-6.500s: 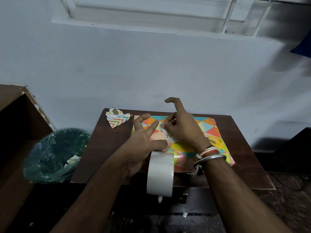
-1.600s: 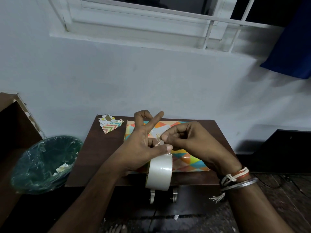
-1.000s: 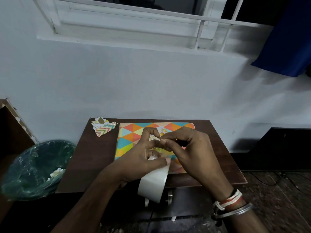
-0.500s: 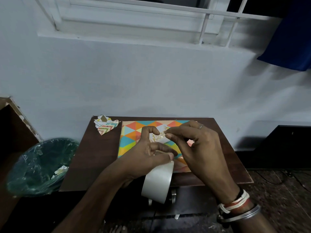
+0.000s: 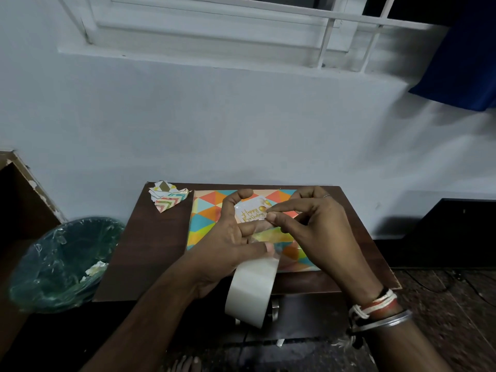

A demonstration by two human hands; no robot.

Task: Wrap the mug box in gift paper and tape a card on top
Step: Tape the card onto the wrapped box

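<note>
A white wall (image 5: 241,116) fills the upper frame. Low in the centre stands a brown table (image 5: 150,242), with a liner-clad green bin (image 5: 61,264) at lower left. The wrapped mug box (image 5: 206,218), in triangle-patterned paper, lies flat on the table's middle. The left hand (image 5: 225,251) grips a clear tape roll (image 5: 249,296) at the table's near edge. The right hand (image 5: 316,232) pinches a tape strip (image 5: 264,234) between thumb and forefinger over the box. Paper scraps (image 5: 167,200) lie on the table's far left corner. A "Happy Birthday" card (image 5: 249,213) rests on the box top, between the hands.
</note>
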